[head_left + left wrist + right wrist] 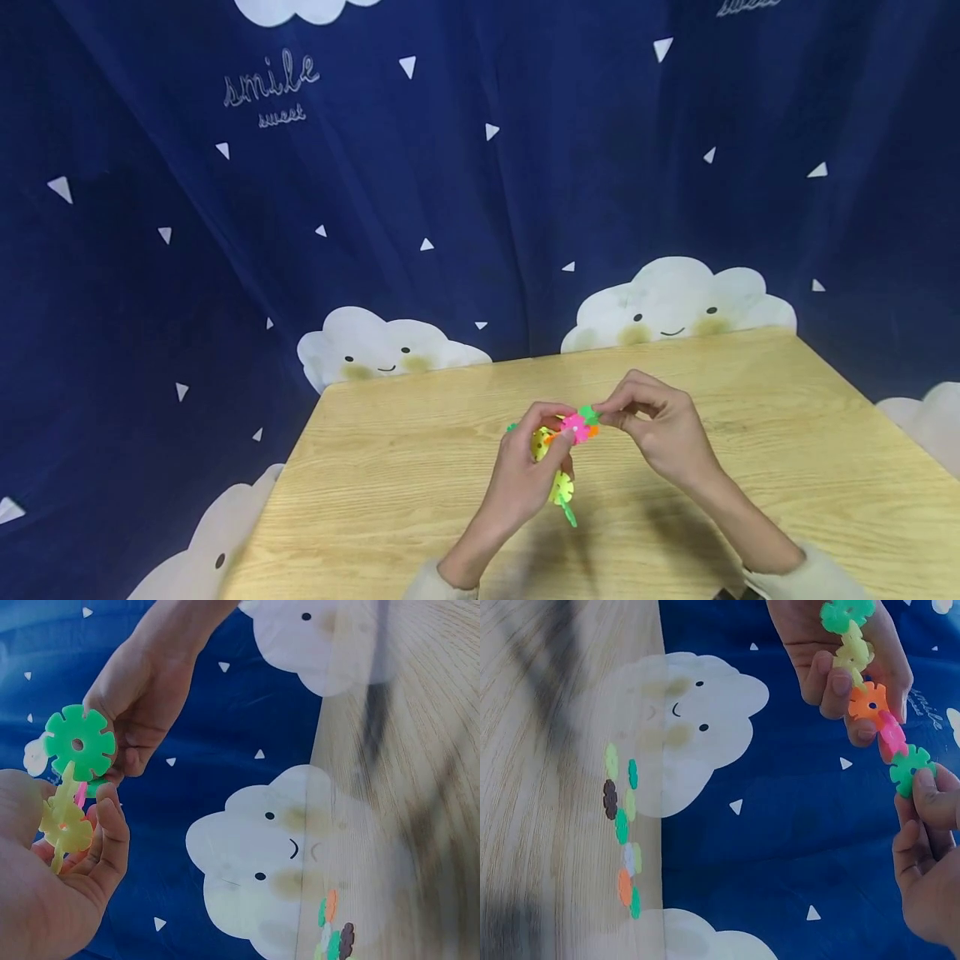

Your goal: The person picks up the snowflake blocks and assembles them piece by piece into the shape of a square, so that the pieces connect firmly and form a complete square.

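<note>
Several notched flower-shaped plastic discs form a chain. In the right wrist view it runs from a green disc [847,612] through a yellow disc [853,652] and an orange disc [867,702] to a pink disc [892,735]. My left hand [521,475] grips this chain, thumb and fingers around the pink and orange discs; the yellow and green end hangs below the palm. My right hand [671,433] pinches another green disc [911,771] between thumb and fingers. Its edge meets the pink disc; whether their slots interlock I cannot tell.
Several loose discs, among them a brown disc [610,799] and an orange disc [625,887], lie on the wooden table [390,483] beyond the hands. A dark blue curtain [375,183] with clouds and triangles hangs behind the table's far edge.
</note>
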{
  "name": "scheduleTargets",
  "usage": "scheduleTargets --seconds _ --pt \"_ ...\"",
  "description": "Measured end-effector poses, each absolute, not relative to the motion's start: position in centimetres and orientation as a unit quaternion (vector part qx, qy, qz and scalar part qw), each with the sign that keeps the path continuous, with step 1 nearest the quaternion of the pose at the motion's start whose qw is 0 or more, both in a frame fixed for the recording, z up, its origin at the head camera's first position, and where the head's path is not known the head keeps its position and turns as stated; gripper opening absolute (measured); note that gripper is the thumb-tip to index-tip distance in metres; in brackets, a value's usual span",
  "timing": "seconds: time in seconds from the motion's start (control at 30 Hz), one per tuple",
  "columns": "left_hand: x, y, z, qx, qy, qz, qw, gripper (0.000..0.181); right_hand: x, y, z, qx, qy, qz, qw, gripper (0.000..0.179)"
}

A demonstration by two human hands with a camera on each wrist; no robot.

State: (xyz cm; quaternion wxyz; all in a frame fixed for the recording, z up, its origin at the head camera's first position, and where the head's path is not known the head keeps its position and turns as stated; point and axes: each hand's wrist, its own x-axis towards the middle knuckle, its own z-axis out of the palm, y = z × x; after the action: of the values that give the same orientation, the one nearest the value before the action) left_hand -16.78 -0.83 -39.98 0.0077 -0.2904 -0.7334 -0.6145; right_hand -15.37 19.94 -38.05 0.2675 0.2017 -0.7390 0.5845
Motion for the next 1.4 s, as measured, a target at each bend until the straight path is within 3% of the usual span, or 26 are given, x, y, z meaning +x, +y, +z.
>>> scheduleTargets --seconds 0.27,0.57,0.83,1.03,1.4 --pt "-16.7 -0.9 -40.3 -0.318 -0.728 -0.608 0.006 0.023 -15.0 18.8 -38.3 0.217 -0.726 0.576 0.306 0.042" --pt "-16.8 -0.9 -40.7 -0.327 -0.733 -0.597 0.022 0.021 -15.2 18.1 -38.7 0.214 -0.713 0.593 0.306 0.046" --pt "-16.8 -1.0 -40.4 -0.328 -0.727 -0.603 0.014 0.021 -15.1 17.7 -38.6 0.192 -0.704 0.625 0.278 0.040" --pt "-16.5 -1.2 -40.2 -0.324 -0.728 -0.605 -0.009 0.021 -15.4 18.5 -38.5 0.228 -0.707 0.615 0.266 0.036" --pt "-16.1 -2.0 -39.7 -0.324 -0.715 -0.617 -0.054 0.017 -16.4 19.4 -38.4 0.261 -0.721 0.614 0.187 0.022"
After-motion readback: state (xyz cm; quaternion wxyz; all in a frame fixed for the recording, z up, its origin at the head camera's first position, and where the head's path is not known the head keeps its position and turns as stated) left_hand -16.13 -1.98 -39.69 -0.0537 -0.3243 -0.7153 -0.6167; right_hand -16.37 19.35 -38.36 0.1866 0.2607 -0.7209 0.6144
